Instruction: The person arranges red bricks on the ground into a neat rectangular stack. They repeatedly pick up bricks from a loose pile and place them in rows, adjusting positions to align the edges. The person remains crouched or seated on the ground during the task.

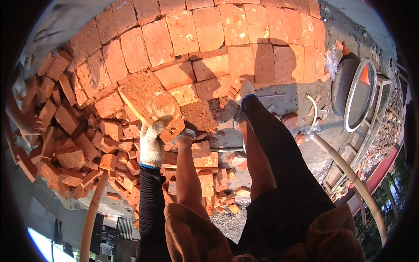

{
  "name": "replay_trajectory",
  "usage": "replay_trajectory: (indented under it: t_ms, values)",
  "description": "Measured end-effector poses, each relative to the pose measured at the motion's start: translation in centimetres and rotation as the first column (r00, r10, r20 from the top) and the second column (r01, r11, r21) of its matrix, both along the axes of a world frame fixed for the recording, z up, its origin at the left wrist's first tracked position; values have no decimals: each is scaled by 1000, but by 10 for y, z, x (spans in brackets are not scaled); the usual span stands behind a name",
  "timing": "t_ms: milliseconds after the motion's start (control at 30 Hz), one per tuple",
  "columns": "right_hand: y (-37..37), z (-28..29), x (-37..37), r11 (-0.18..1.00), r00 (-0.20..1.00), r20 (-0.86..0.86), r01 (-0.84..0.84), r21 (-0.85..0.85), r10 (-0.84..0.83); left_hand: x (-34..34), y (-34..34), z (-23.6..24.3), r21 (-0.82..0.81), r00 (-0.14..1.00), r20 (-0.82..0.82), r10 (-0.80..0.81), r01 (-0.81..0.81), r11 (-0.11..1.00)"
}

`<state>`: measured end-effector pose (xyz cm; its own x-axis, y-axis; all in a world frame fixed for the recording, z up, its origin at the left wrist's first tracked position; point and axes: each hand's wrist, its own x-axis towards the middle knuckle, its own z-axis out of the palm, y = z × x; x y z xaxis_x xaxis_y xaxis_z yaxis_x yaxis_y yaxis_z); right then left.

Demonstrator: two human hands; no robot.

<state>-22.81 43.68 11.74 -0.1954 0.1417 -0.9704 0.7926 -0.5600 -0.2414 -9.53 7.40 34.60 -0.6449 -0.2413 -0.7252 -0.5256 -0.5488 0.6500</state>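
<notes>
My left hand (150, 146), in a white knit glove with a blue cuff, is closed on a single brick (150, 98). The thumb lies on the brick's upper face; the other fingers are mostly hidden under it. This brick is tilted and held above the near left part of a stack of bricks (209, 28) laid in rows. My right hand (247, 91), gloved too, is at the near edge of that stack. Its orange-stained fingers are apart and touch the brickwork beside a sunlit brick (241, 63).
Loose bricks and broken pieces (72, 153) pile up at the left, where another person's hand (28, 124) shows. My sandalled feet stand between the stack and more bricks (205, 177). At the right are a round-rimmed tub (361, 94), a wooden handle (349, 174) and a trowel-like tool (323, 113).
</notes>
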Motion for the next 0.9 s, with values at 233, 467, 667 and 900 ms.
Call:
replay_trajectory:
  t_ms: [233, 467, 667, 900]
  values:
    - [25, -34, 27, 999, 993, -108, 45, -11, -46, -12, 111, -171, 158, 986, 122, -115, 95, 983]
    - [78, 2, 87, 943, 938, -104, -322, 85, 329, -83, 175, -234, -78, 956, 116, -271, 281, 957]
    - [118, 29, 122, 756, 755, 74, -654, 18, 652, -71, 204, -225, -519, 756, 604, -254, 615, 594]
    - [39, 53, 92, 827, 828, 123, -557, 69, 547, -85, 248, -246, -251, 831, 533, 161, -27, 968]
